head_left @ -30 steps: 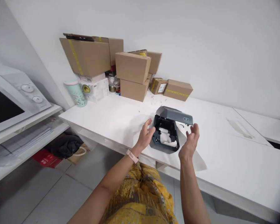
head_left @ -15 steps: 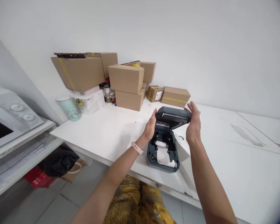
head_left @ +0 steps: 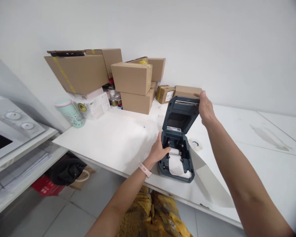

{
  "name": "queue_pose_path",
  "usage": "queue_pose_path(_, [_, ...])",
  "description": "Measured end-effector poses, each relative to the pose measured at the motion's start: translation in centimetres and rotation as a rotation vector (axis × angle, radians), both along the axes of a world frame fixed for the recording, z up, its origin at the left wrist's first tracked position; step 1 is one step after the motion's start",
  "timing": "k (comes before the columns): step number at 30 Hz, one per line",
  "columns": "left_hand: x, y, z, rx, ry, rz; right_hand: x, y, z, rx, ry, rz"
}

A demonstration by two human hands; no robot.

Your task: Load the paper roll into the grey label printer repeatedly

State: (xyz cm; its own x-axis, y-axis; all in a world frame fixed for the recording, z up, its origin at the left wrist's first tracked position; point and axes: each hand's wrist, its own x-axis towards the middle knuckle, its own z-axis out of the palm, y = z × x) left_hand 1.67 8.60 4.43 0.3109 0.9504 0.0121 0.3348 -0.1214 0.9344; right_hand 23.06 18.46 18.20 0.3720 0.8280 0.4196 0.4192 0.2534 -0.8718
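A dark blue-grey label printer (head_left: pixel 162 168) stands on the white table with its lid (head_left: pixel 168 113) raised and tilted back. Inside it lies a small white paper roll (head_left: pixel 174 151), and a strip of white paper (head_left: pixel 175 165) runs forward over the front roller. My right hand (head_left: pixel 206 107) grips the lid's upper right corner, fingers behind it. My left hand (head_left: pixel 159 150) holds the left wall of the base, its thumb reaching over the edge close to the roll; its other fingers are partly hidden.
A roll of white labels (head_left: pixel 191 144) and a long white paper strip (head_left: pixel 209 184) lie right of the printer. Cardboard boxes (head_left: pixel 132 79) are stacked at the back. A mint tumbler (head_left: pixel 70 113) stands at the left, near a white microwave (head_left: pixel 5 131).
The lid has swung further up and back, with my right hand rising on it. My left hand has come down from the lid's left side to the base.
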Motion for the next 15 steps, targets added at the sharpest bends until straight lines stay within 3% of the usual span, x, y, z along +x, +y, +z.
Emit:
queue_pose_path(2, [-0.3,-0.6,0.3,-0.053,0.089,0.027,0.1,-0.5,0.3,-0.003,-0.049,0.006])
queue_pose_path(5, [-0.5,-1.0,1.2,-0.055,0.196,0.036,-0.4,-3.6,0.4,0.113,-0.163,-0.063])
queue_pose_path(7, [-0.5,-1.0,1.5,-0.026,0.245,0.049,-1.1,-6.8,-0.4,0.289,-0.271,-0.176])
queue_pose_path(9, [-0.3,-0.9,1.5,0.011,0.275,0.074,-1.7,-9.7,-1.7,0.36,-0.447,-0.17])
queue_pose_path(12, [0.0,-0.8,1.2,0.039,0.325,0.106,-2.3,-11.9,-4.4,0.058,-0.81,0.159])
queue_pose_path(15, [0.2,-0.7,1.1,0.045,0.373,0.111,-2.9,-11.5,-6.7,-0.348,-1.175,0.489])
